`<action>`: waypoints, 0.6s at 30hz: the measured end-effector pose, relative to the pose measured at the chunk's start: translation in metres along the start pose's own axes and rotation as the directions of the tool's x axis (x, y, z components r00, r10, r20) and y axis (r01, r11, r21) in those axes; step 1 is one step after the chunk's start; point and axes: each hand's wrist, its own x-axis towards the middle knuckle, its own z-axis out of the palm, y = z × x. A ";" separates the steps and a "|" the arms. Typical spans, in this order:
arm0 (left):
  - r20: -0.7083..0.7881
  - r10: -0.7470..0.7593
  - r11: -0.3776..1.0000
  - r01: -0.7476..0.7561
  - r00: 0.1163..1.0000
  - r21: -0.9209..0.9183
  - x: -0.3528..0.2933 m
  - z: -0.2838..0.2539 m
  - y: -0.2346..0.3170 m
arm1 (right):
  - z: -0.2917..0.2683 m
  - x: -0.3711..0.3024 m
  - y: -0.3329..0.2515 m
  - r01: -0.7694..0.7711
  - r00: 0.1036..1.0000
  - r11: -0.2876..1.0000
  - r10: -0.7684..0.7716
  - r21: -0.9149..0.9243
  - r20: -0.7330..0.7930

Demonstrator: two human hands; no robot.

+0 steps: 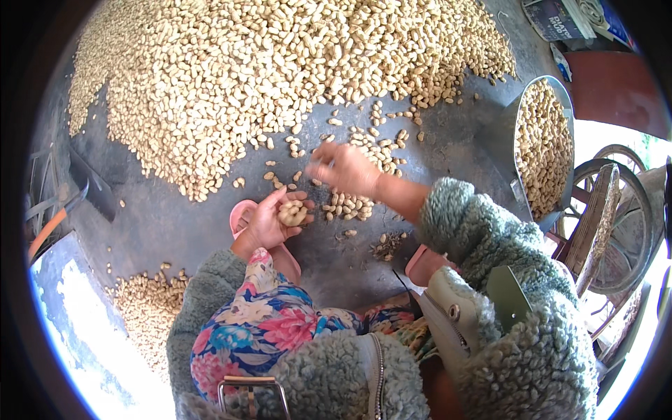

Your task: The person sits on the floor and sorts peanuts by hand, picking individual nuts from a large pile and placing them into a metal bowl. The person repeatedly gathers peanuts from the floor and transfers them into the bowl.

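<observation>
My left hand is palm up and cupped, its fingers curled around several unshelled peanuts. It rests close to my left foot, in front of my knee. My right hand hangs over the floor just beyond it, smeared by motion, so I cannot make out whether its fingers hold anything. Beneath and beside the right hand lie a small heap of peanuts and a looser scatter of peanuts. A large pile of peanuts spreads over the far floor.
At right, a metal scoop-shaped container is full of peanuts, with a spoked wheel behind it. Dry debris lies between my pink slippers. An orange-handled tool and more peanuts are at left. A bucket stands far right.
</observation>
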 end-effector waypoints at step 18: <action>-0.676 -0.370 -0.551 0.435 0.637 0.712 -0.309 -0.254 -0.004 | -0.107 0.074 0.133 -0.285 0.842 0.840 -0.011 -0.463 -0.539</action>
